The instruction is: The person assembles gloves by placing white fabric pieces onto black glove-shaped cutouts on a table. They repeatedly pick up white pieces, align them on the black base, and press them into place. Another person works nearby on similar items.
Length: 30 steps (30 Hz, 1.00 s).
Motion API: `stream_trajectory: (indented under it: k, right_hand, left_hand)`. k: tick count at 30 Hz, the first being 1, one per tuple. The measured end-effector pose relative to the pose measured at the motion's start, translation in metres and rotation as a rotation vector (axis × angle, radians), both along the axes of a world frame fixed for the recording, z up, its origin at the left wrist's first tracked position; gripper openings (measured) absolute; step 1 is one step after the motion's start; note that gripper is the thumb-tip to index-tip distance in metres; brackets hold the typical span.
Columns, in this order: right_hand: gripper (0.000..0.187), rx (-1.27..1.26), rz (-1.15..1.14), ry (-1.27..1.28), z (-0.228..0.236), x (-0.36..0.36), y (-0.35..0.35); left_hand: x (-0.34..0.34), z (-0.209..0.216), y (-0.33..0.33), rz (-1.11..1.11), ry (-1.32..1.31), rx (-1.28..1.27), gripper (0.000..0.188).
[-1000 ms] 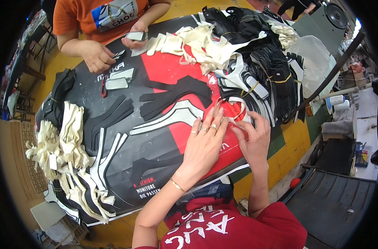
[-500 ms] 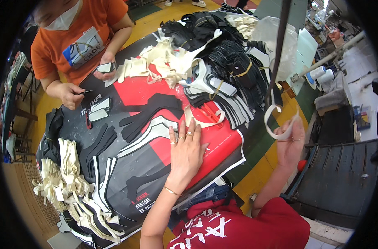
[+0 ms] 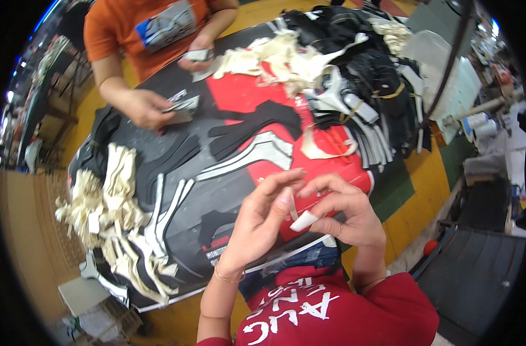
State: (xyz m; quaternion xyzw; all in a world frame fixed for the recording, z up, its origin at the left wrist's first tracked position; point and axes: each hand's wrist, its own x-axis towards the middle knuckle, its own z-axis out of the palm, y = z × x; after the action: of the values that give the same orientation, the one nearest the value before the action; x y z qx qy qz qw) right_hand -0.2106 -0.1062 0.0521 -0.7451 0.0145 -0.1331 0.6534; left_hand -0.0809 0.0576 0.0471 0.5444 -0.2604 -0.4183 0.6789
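A short white strip point(image 3: 304, 221) is held up between my two hands, over the near edge of the table. My right hand point(image 3: 350, 214) pinches its lower end between thumb and fingers. My left hand point(image 3: 266, 216) is curled beside it, thumb against the strip's narrow upper part; the fingertips are partly hidden. Just beyond my hands lie black-and-white curved pieces point(image 3: 252, 154), black curved pieces point(image 3: 260, 124) and a cream band point(image 3: 313, 149) beside a red-handled tool point(image 3: 339, 138).
A co-worker in an orange shirt point(image 3: 115, 34) stands across the table, holding small pale pieces point(image 3: 185, 105). Cream strips point(image 3: 118, 173) are heaped at left and a cream pile point(image 3: 274, 55) at the back. Bundled black pieces point(image 3: 378, 81) lie at the far right.
My right hand has brought the white strip in from the right to my left hand, which has lifted off the table. The co-worker has picked up pale pieces. The view has shifted.
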Motion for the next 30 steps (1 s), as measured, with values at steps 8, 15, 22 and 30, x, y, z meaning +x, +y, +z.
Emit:
stream_trajectory:
  k: [8,15,22,30]
  right_hand:
    - [0.019,-0.400,0.259,-0.070,-0.002,0.032,0.011]
    - [0.035,-0.257,0.316,-0.033,-0.028,0.029,0.002]
    - [0.062,0.165,0.269,0.176,-0.045,0.016,0.023]
    - [0.051,0.032,0.137,0.313,-0.048,0.008,0.058]
  left_hand:
    - [0.005,-0.019,0.049,-0.288,0.508,-0.145,0.091]
    - [-0.009,-0.017,0.059,-0.099,0.368,0.106,0.055]
    - [-0.014,-0.017,0.072,0.200,-0.174,0.425,0.027]
    - [-0.015,-0.022,0.084,0.154,-0.050,0.568,0.020]
